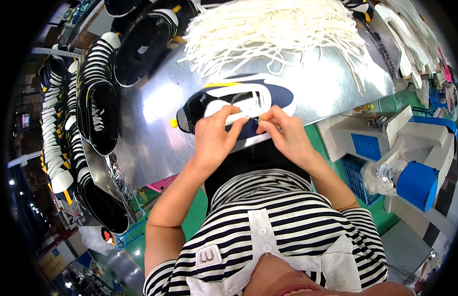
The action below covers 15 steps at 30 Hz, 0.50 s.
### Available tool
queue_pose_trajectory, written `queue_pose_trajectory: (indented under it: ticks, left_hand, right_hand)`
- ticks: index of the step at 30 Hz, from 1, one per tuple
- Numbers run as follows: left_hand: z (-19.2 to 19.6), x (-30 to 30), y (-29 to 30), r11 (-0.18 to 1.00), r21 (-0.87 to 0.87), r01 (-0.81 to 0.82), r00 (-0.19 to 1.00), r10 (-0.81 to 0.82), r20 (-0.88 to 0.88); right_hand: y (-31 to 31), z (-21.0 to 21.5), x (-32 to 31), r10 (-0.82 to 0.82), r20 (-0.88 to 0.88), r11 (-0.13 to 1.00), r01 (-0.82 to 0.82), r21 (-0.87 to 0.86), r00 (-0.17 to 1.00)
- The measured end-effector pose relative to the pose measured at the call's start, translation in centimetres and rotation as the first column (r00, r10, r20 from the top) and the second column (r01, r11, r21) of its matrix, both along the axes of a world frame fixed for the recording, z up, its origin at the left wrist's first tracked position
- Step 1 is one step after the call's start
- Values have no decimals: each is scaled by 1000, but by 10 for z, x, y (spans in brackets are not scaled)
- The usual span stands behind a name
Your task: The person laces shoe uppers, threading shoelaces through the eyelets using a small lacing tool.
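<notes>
A navy, white and yellow shoe upper point(281, 95) lies on the metal table in front of me, its toe to the right and its black heel end to the left. My left hand point(212, 137) is pinched on a white shoelace point(235, 118) at the near side of the shoe's opening. Close beside it, my right hand point(289, 136) has thumb and forefinger pressed together at the near edge of the lacing area. What sits between those right fingertips is too small to make out. White lace strands cross the upper above my fingers.
A large heap of white shoelaces point(273, 32) covers the far side of the metal table point(155, 148). Rows of nested black and white shoe uppers point(98, 64) stand at the left. To the right is a pale machine point(406, 143) with blue parts and a blue crate point(359, 180).
</notes>
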<state>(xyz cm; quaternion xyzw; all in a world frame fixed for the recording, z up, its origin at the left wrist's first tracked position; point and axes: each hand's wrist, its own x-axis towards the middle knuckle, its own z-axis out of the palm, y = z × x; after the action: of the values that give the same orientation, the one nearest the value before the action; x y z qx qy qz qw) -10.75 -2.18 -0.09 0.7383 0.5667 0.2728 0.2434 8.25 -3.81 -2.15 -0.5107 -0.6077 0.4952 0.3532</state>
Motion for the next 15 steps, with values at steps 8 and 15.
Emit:
queue_pose_trajectory:
  ticks: [8,15]
  left_hand:
    - [-31,4,-28,975,92,203,971,-212,107]
    - [-27,0,-30,931,229,285,950,-306,59]
  right_hand:
    - [-13,-29,-9,-4,291,981,-53,188,957]
    - [-16,-33,-9,2,195,992,-28,127,981]
